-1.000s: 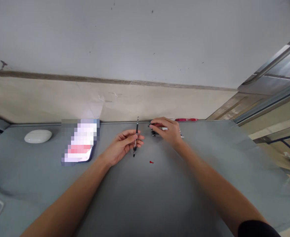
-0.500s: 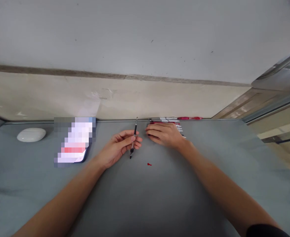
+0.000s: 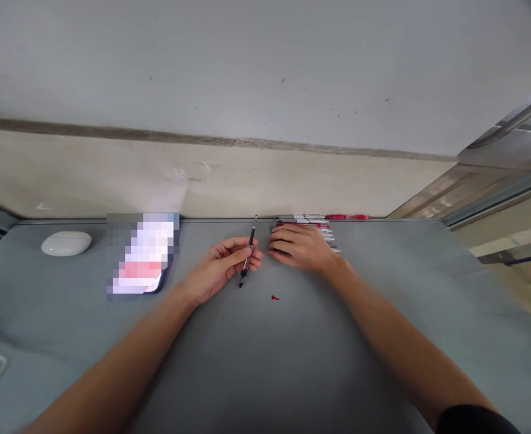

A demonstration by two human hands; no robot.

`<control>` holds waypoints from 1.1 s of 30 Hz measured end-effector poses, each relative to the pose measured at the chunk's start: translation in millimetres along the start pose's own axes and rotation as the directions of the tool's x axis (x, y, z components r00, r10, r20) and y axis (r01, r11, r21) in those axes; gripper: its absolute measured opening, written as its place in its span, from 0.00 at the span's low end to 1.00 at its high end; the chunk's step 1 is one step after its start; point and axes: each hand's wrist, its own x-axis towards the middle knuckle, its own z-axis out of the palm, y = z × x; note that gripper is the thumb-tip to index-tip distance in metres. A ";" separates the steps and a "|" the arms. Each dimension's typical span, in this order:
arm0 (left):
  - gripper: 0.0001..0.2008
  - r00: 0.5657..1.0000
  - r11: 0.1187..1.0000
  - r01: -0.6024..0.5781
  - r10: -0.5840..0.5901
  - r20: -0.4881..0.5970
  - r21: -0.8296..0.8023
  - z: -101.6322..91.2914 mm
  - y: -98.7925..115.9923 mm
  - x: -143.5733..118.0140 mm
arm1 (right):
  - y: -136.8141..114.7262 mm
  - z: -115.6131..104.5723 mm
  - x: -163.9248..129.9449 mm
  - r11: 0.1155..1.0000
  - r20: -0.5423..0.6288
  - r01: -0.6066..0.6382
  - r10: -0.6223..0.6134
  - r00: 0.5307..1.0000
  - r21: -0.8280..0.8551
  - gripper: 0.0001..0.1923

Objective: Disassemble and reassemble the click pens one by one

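Note:
Between the thumb and fingers of my left hand (image 3: 222,269) is a slim black and clear pen (image 3: 249,250), tilted with its dark end toward me. My right hand (image 3: 302,246) lies palm down over a row of pens (image 3: 328,230) by the wall, its fingers stretched across them and slightly apart. The white and clear ends of several pens stick out to the right of that hand; the rest is covered by it. A small red piece (image 3: 275,297) lies on the table in front of both hands.
A red pen (image 3: 347,216) lies along the table's back edge, against the wall. To the left are a phone (image 3: 145,256) with a blurred screen and a white computer mouse (image 3: 67,243). The grey table (image 3: 256,361) ends at the wall (image 3: 229,181).
The pen in my left hand has tilted slightly more to the right at its far end. My right hand stays over the row of pens, its fingers shifted a little. The camera view has shifted slightly.

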 end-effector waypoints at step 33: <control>0.12 0.983 0.757 -0.182 0.135 0.122 0.628 32.3 17.6 -27.9 | -81.9 14.3 -17.8 0.165 -0.100 -0.035 0.737 0.668 0.986 0.11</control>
